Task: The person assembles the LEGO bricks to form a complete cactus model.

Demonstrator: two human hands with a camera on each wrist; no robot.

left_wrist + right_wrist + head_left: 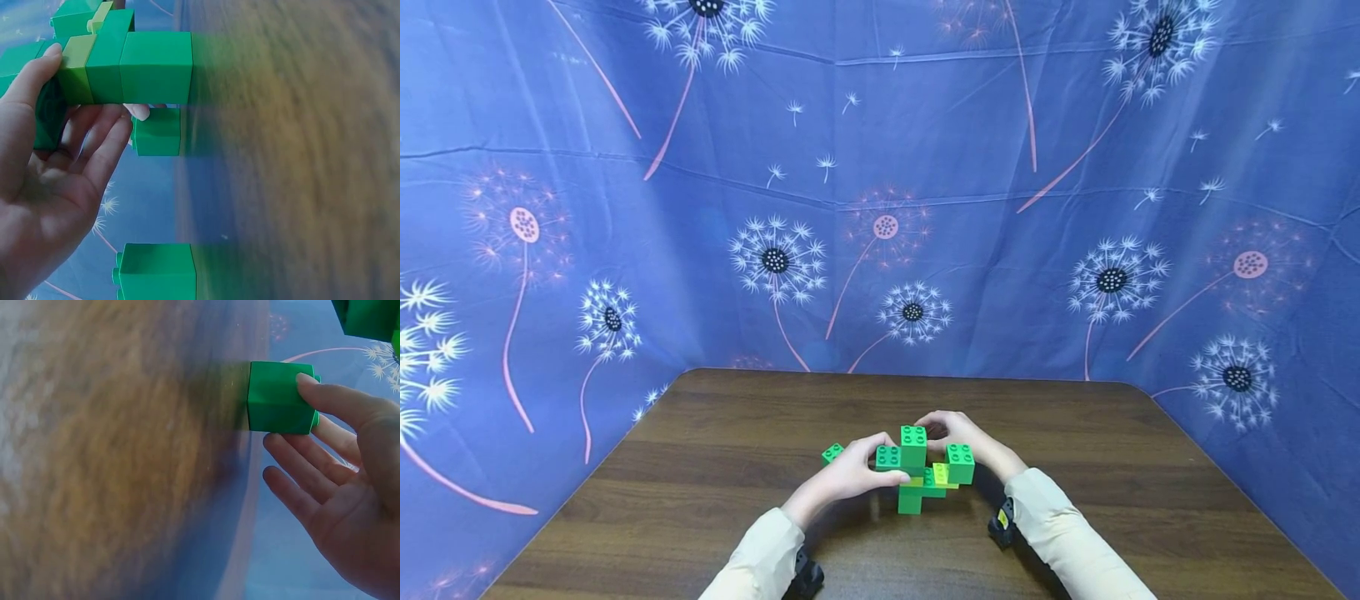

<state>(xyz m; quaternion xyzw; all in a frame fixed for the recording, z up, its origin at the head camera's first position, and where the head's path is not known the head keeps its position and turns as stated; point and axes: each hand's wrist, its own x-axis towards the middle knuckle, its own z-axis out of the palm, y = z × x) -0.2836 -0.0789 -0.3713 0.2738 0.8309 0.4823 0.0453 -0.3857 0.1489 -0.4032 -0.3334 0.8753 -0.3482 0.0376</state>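
A structure of green and yellow-green toy bricks (913, 454) stands upright on the table, with side arms at different heights. My left hand (848, 472) grips it from the left, thumb across the front and fingers behind, as the left wrist view shows. Behind the structure, my right hand (958, 435) pinches a loose green brick (281, 397) between thumb and fingers. That brick sits at the tabletop with its studs facing up and is hidden by the structure in the head view. Its lower fingers (294, 462) spread away from the brick.
Another loose green brick (832, 452) lies on the brown wooden table (737, 417), just beyond my left hand. A blue cloth (1000, 292) with dandelion prints hangs behind the table and along its sides.
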